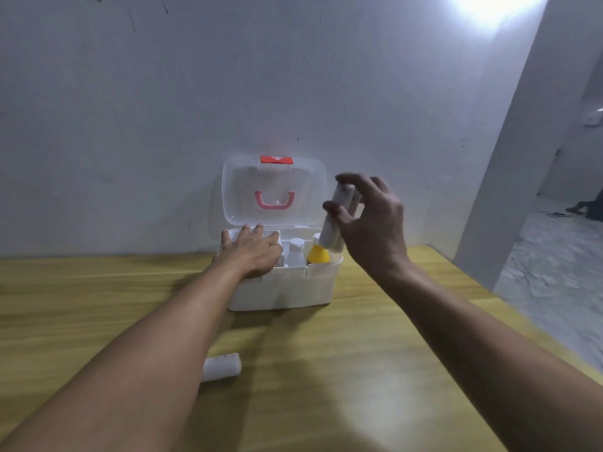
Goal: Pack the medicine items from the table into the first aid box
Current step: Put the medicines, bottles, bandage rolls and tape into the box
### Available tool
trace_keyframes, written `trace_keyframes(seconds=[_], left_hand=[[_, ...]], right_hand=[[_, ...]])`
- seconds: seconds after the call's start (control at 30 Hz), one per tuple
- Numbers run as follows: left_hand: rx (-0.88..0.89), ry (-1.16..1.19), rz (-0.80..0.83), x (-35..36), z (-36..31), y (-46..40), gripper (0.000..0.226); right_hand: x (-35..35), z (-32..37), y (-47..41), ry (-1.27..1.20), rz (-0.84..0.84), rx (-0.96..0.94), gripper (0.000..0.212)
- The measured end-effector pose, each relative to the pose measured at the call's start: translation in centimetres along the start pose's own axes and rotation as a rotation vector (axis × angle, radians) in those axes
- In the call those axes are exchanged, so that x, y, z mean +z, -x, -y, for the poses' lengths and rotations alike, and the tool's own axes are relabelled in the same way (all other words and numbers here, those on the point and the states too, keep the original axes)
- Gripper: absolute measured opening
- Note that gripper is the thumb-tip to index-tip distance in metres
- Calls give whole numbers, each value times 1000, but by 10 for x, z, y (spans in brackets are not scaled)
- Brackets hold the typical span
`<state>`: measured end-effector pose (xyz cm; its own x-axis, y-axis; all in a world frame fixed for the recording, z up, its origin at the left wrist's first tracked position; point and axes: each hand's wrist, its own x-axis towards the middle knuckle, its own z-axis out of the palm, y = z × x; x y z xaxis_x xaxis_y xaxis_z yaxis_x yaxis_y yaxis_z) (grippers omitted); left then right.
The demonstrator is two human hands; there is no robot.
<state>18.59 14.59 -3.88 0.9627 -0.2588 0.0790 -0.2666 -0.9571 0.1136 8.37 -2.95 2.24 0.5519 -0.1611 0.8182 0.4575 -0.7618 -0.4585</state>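
A white first aid box (287,288) stands on the wooden table (326,370) against the wall, its clear lid (274,190) raised with a pink handle and red latch. Inside stand a white bottle (295,252) and a yellow-topped bottle (318,254). My left hand (251,249) rests flat on the box's left rim, fingers spread. My right hand (368,223) holds a long white tube (337,220) upright over the box's right end. A white tube-shaped pack (222,367) lies on the table near me, partly hidden by my left forearm.
The grey wall rises directly behind the box. The table's right edge runs diagonally at the right, with a white pillar (522,158) and a rough floor (554,272) beyond it.
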Motion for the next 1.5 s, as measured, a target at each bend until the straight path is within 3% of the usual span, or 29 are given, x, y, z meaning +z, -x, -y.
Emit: trace_keyframes(seconds=[0.3,0.4,0.5,0.6,0.67,0.73,0.83,0.93,1.03,1.1,1.2,1.27,1.33,1.4,1.5], left_hand=[[0,21,-17,1,0,1,57],[0,23,-22,2,0,0,57],[3,39,-27,4,1,0,57],[5,51,-19,4,1,-1,57],[1,67,-21,2,0,1,57],[13,157,-109,-2,-1,6,57],[74,497,-464,-16,-3,23,52],[50,603,-710,-32,4,45,48],[-29,563,-799,-36,20,73,23],[-51,564,-678,-35,31,97,15],[7,534,-212,-28,43,134,5],[43,460,15,-20,46,155,20],[38,333,104,-10,45,168,37],[16,233,93,1,46,175,36],[-46,259,58,9,45,182,34]], right_hand=[[38,-22,35,241,111,-174,36],[42,-32,52,274,160,-219,24],[43,-38,64,323,151,-205,16],[41,-39,59,331,105,-155,22],[42,-38,48,283,169,-80,30],[46,-40,42,249,344,-50,42],[53,-48,48,263,590,-92,58],[54,-56,53,284,631,-123,68],[54,-56,53,301,630,-131,68],[54,-54,55,294,620,-123,66],[53,-50,56,303,612,-126,66],[52,-49,56,305,619,-122,66],[50,-48,56,297,631,-109,67],[50,-48,56,296,643,-103,69],[50,-47,54,298,660,-96,70]])
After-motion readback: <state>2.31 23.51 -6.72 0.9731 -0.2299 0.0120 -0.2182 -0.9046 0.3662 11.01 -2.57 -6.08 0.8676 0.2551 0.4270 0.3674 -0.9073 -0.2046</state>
